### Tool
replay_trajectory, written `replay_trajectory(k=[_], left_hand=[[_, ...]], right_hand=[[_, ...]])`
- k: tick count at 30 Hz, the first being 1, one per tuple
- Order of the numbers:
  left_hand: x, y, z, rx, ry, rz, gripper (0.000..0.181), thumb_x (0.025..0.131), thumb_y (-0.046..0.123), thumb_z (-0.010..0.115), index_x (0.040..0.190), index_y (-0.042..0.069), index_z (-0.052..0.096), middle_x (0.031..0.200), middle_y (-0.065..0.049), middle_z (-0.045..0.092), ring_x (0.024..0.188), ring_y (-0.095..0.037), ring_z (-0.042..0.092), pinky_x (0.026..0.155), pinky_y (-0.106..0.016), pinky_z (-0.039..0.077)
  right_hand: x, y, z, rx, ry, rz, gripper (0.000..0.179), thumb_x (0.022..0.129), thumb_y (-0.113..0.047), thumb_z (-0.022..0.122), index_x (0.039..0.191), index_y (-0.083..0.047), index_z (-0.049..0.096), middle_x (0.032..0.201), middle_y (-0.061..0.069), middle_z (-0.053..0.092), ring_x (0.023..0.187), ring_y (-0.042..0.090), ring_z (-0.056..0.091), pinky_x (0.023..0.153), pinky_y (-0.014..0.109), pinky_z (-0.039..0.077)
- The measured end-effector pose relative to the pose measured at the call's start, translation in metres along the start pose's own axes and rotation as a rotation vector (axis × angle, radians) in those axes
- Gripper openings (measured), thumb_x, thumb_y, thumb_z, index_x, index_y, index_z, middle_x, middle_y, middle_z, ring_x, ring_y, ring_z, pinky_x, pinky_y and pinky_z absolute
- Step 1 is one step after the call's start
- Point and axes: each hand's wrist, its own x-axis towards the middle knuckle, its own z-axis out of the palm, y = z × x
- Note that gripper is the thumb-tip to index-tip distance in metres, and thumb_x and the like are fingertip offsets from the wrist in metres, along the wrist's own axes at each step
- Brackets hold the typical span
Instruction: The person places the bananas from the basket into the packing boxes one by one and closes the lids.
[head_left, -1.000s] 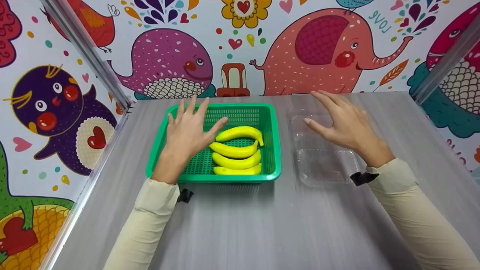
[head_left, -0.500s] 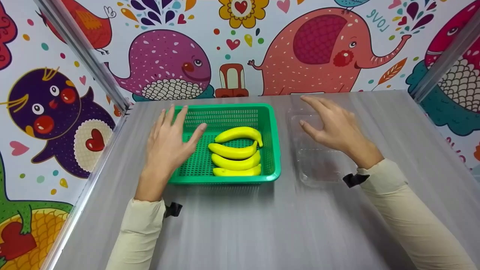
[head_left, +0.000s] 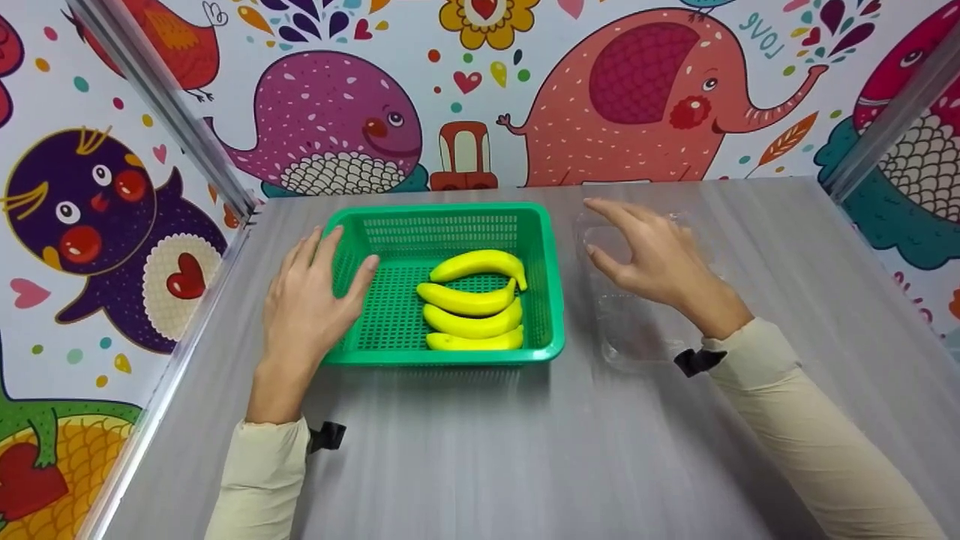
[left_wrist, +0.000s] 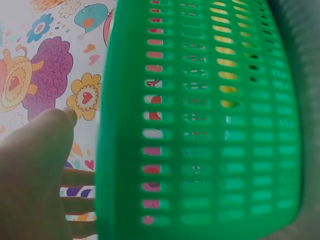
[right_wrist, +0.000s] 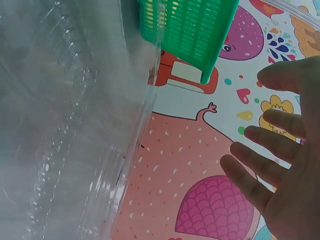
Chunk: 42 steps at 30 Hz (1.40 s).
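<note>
The left hand (head_left: 306, 309), thumb and fingers apart, is at the left side of the green basket (head_left: 442, 358), in which four yellow bananas (head_left: 469, 302) lie toward the right. The right hand (head_left: 658, 253), likewise spread, is above the clear container (head_left: 634, 330).

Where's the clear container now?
In the head view, the clear container is on the table, right of the green basket, partly hidden by the right hand.

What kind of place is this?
Probably a work booth: there's a gray tabletop, walls printed with cartoon animals around it, and metal posts at the back corners.
</note>
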Motion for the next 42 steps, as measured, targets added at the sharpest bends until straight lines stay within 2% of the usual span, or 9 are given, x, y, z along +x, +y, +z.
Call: replay_trajectory(k=[10, 19, 24, 34, 38, 42], left_hand=[[-0.013, -0.024, 0.009, -0.096, 0.095, -0.011, 0.066, 0.115, 0.056, 0.038, 0.157, 0.01, 0.057, 0.164, -0.021, 0.052, 0.153, -0.046, 0.047, 0.124, -0.068, 0.037], [-0.014, -0.038, 0.014, -0.167, 0.12, -0.01, 0.063, 0.114, 0.052, 0.044, 0.155, 0.006, 0.059, 0.158, -0.022, 0.059, 0.148, -0.044, 0.053, 0.123, -0.064, 0.041], [-0.014, -0.041, 0.015, -0.219, 0.108, -0.022, 0.062, 0.114, 0.048, 0.047, 0.155, 0.003, 0.058, 0.156, -0.026, 0.058, 0.147, -0.046, 0.054, 0.123, -0.064, 0.041], [-0.013, -0.043, 0.019, -0.23, 0.118, -0.049, 0.058, 0.112, 0.038, 0.054, 0.148, -0.007, 0.061, 0.15, -0.032, 0.059, 0.144, -0.051, 0.053, 0.121, -0.066, 0.043], [-0.013, -0.043, 0.02, -0.228, 0.116, -0.056, 0.05, 0.111, 0.025, 0.055, 0.146, -0.011, 0.061, 0.147, -0.033, 0.06, 0.142, -0.051, 0.055, 0.12, -0.065, 0.044], [-0.014, -0.041, 0.02, -0.229, 0.095, -0.065, 0.047, 0.104, 0.007, 0.053, 0.146, -0.013, 0.059, 0.147, -0.034, 0.059, 0.142, -0.051, 0.054, 0.119, -0.065, 0.045]], right_hand=[[0.007, -0.015, 0.011, 0.041, -0.038, -0.018, 0.071, 0.095, -0.033, 0.081, 0.159, -0.021, 0.055, 0.161, 0.009, 0.058, 0.143, 0.035, 0.061, 0.105, 0.062, 0.058], [0.018, -0.029, 0.02, 0.097, -0.077, -0.056, 0.066, 0.097, -0.034, 0.08, 0.157, -0.018, 0.058, 0.159, 0.009, 0.059, 0.143, 0.033, 0.06, 0.11, 0.059, 0.056], [0.025, -0.038, 0.026, 0.061, -0.129, -0.047, 0.066, 0.097, -0.035, 0.081, 0.157, -0.019, 0.058, 0.161, 0.01, 0.058, 0.146, 0.033, 0.058, 0.109, 0.059, 0.057], [0.037, -0.051, 0.04, 0.059, -0.177, -0.082, 0.065, 0.097, -0.033, 0.081, 0.156, -0.017, 0.058, 0.161, 0.01, 0.058, 0.147, 0.033, 0.057, 0.11, 0.057, 0.057], [0.042, -0.056, 0.047, 0.061, -0.206, -0.1, 0.063, 0.099, -0.034, 0.078, 0.156, -0.015, 0.058, 0.16, 0.01, 0.059, 0.147, 0.032, 0.056, 0.112, 0.057, 0.056], [0.046, -0.06, 0.052, 0.068, -0.234, -0.106, 0.062, 0.1, -0.032, 0.077, 0.156, -0.015, 0.058, 0.159, 0.009, 0.06, 0.147, 0.031, 0.057, 0.111, 0.055, 0.057]])
